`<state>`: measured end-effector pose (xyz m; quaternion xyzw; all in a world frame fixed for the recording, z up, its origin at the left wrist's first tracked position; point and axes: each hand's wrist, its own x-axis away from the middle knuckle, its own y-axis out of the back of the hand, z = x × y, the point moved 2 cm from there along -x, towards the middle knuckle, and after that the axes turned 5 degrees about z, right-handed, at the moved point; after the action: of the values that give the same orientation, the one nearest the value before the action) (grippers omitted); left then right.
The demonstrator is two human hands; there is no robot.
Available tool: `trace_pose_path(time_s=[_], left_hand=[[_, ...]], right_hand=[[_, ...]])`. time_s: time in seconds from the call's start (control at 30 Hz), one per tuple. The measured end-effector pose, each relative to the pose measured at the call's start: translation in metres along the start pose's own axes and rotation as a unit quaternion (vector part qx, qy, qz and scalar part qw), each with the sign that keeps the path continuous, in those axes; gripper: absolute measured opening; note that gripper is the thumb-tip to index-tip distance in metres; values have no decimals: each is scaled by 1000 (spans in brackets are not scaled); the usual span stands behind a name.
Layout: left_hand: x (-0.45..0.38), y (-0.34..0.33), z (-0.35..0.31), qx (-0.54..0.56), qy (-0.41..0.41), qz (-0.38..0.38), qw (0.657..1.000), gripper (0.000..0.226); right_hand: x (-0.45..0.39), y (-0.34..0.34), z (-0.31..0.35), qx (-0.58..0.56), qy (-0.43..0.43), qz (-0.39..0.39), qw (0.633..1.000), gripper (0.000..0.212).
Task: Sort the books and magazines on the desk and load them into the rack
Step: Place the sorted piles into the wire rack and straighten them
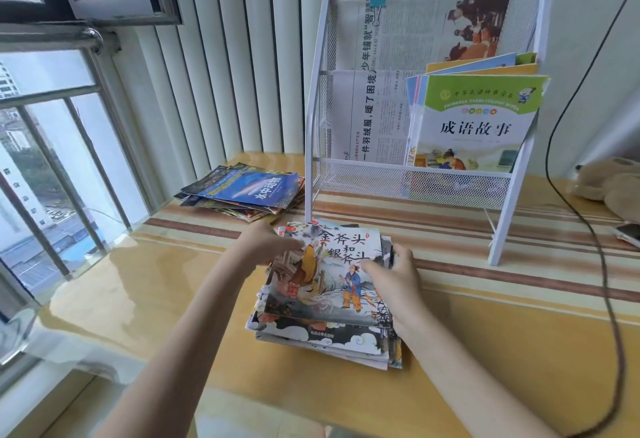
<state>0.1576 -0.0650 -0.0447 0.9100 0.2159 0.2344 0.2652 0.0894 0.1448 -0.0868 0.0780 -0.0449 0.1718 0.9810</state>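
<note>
Centrally, a stack (pixel 325 330) of picture books lies on the desk (pixel 173 299), just in front of the rack (pixel 415 174); both hands work its top book (pixel 329 274), whose cover shows two painted figures under large black characters; the left hand (pixel 266 243) holds the book's left edge, fingers curled at the upper corner; the right hand (pixel 391 274) grips the right edge, thumb lying on the cover and fingers curled round the side, though how far they reach under I cannot tell; the top book sits slightly askew on the books below, which jut out unevenly at the near and right sides; a second pile (pixel 242 191), topped by a blue magazine, lies flat on the desk to the left of the rack, near the window (pixel 52 146) and apart from the stack; the white mesh rack stands upright at the back of the desk; a newspaper (pixel 374 84) leans in its rear tier; several thin books, the front one (pixel 474 125) green and white, stand in the lower tier at the right; a black cable (pixel 595 247) runs down the desk's right side; a phone (pixel 628 233) lies at the right edge, near a soft brown thing I cannot make out.
</note>
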Motion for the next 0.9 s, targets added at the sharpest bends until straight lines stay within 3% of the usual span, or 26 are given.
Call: trace_pose_path(time_s=[0.13,0.2,0.27,0.37,0.57,0.7,0.9], left_hand=[[6,0,6,125,16,16,992,42],[7,-4,8,227,3,49,973,57],[13,-10,4,292,-30,72,953,43],[22,-17,-3,329,-67,64,940,21],[43,-15,-10,400,-195,31,895,48],[54,-6,-26,402,-277,6,873,52],[64,14,-54,377,-365,-21,851,52]], right_hand=[[-1,0,-2,-31,32,-33,998,54],[1,-1,2,-59,44,-45,996,50],[1,-3,8,-58,72,-57,994,46],[-2,-4,17,-70,117,-54,989,48],[6,10,28,-58,192,-18,980,61],[7,19,57,-65,242,39,967,38],[-2,28,96,-69,344,45,935,27]])
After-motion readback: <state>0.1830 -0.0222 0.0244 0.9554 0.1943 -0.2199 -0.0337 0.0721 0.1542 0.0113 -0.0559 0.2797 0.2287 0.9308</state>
